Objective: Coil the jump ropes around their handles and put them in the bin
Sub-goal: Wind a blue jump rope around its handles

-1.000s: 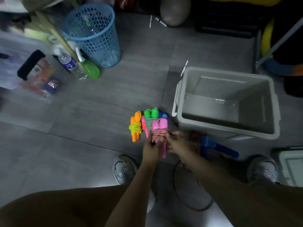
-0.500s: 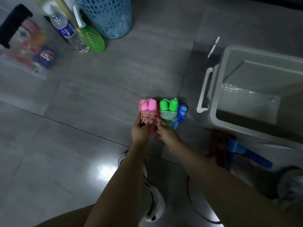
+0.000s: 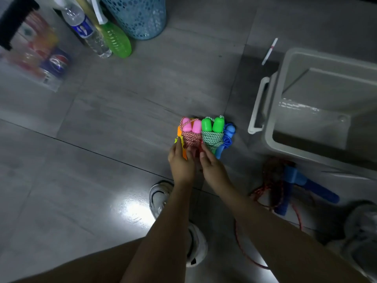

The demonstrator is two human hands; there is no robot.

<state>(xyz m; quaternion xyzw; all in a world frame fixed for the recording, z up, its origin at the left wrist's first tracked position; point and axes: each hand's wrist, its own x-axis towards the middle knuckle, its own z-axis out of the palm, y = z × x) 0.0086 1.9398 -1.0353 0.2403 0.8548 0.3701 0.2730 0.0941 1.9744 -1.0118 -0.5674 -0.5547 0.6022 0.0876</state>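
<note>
The person's left hand point(image 3: 181, 162) and right hand point(image 3: 212, 168) meet at the near end of the pink-handled jump rope point(image 3: 190, 132), whose red-and-white cord is wound round its two handles. Both hands are seen from the back. The left fingers reach forward along the bundle's left side and the right fingertips touch its lower right, but how tightly either hand grips cannot be told, since the lower handles lie hidden beneath them.

Touching it on the right lies the green-handled jump rope point(image 3: 212, 133), coiled, and beyond that a small blue jump rope point(image 3: 227, 137), half covered. On the left only a sliver of an orange-handled jump rope point(image 3: 179, 132) shows behind the left hand.

The grey bin point(image 3: 271, 127) stands well to the right, cut off by the frame edge. In the dim area in front of it lies an uncoiled red rope with large blue handles point(image 3: 295, 180), its cord trailing under the right forearm. At the top left the items are blurred: a water bottle point(image 3: 83, 27), a green spray bottle point(image 3: 115, 40) and a blue mesh basket point(image 3: 138, 15).
</note>
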